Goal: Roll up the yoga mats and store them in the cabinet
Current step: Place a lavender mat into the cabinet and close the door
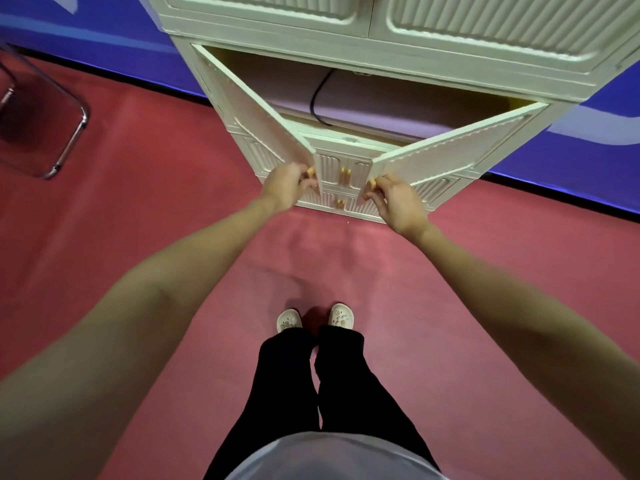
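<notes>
1. Cabinet stands at the far side of the red floor, against a blue wall. Middle compartment open; both doors swung out toward the person.
2. Inside that compartment a pale purple mass fills the shelf, likely a rolled mat, though I cannot be sure. A black cord hangs across it.
3. Left hand pinches the small orange knob on the left door; fingers curled round it.
4. Right hand does the same on the right door, fingers closed on its knob.
5. Both arms reach forward, nearly straight, hands near each other at the doors' free edges.
6. No mat lies on the floor in view.
7. Handling judgement: doors look thin, light plastic that will flex, so move them by the knobs evenly. A foam mat would be soft, light and springy; grip it round the middle of the roll so it does not unwind.
8. Folding chair far left, well apart.
</notes>
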### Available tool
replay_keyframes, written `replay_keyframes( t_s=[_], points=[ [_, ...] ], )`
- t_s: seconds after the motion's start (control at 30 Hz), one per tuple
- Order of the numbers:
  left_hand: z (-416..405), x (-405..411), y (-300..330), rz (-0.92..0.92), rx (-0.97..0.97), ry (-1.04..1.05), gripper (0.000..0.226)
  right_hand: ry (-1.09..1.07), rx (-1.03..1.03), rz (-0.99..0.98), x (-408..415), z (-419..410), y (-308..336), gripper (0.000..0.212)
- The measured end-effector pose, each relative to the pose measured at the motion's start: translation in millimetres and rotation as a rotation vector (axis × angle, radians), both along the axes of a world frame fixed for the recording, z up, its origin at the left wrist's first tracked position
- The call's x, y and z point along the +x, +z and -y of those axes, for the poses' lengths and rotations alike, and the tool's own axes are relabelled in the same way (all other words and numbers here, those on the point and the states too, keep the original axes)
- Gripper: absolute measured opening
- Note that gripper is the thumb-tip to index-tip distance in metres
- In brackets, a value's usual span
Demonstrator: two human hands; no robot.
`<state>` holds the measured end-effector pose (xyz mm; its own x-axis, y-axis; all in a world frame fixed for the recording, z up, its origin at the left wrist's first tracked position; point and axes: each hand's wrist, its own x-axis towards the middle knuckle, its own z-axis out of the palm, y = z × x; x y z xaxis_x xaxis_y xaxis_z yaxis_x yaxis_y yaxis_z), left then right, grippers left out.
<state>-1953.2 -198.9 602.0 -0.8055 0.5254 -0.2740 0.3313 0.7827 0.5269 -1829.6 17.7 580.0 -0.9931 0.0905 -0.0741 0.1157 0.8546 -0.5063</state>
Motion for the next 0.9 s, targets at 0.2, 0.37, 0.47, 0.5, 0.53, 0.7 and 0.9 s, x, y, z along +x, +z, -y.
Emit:
replay_keyframes(
  t_s=[0.2, 0.37, 0.47, 0.5, 0.53, 0.7, 0.9],
  points=[
    [-55.5, -44.0, -8.9, -0.014, 0.097, -0.059, 0.014, -0.022, 0.013, -0.100, -48.3, -5.0, -8.6, 0.018],
    [-83.3, -67.4, -17.2, -0.112, 0.111, -0.070, 0.015, -0.101, 0.025, -0.148, -82.7, -7.2, -10.4, 0.020],
    [-94.1, -76.1, -18.7, -0.144, 0.106, -0.073, 0.015, -0.168, 0.063, -0.145, -99.4, -6.6, -9.4, 0.023],
    [-96.8, -79.2, -18.5, -0.154, 0.104, -0.076, 0.015, -0.189, 0.076, -0.141, -104.9, -7.1, -8.7, 0.024],
    [-98.7, -82.6, -18.8, -0.167, 0.100, -0.082, 0.015, -0.205, 0.090, -0.137, -110.1, -7.6, -8.3, 0.025],
    [-103.2, -98.5, -17.6, -0.209, 0.071, -0.161, 0.018, -0.221, 0.154, -0.136, -129.2, -15.4, -6.6, 0.026],
    [-104.9, -107.9, -21.9, -0.204, 0.023, -0.203, 0.019, -0.221, 0.164, -0.122, -133.9, -19.0, -8.4, 0.027]
  ],
)
